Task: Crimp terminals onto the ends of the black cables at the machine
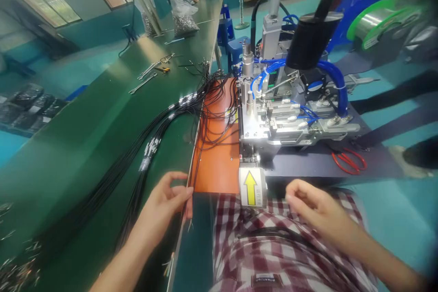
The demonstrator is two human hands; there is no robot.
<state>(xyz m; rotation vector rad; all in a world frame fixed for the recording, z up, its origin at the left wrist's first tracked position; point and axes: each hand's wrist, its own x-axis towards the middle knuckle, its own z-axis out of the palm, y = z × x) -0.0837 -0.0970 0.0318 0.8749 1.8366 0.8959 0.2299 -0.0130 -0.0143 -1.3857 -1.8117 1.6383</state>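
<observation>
At the table's edge my left hand [173, 196] is closed in a pinch on a thin black cable [195, 171]. Pale wire ends poke out just below its fingers, and the cable runs up along the orange board [217, 171]. My right hand [308, 200] hovers above my lap, fingers curled in against the thumb; what it holds, if anything, is hidden. Between the hands sits a white machine part with a yellow arrow [251, 187]. Black cables [273, 232] lie across the checked cloth on my lap.
Bundles of black cables [128, 153] stretch over the green table [96, 118]. Wrenches [143, 83] and a bag of small parts [183, 16] lie farther back. A pneumatic machine [270, 118] stands ahead, with red-handled pliers [349, 160] and a green wire spool [379, 25] to its right.
</observation>
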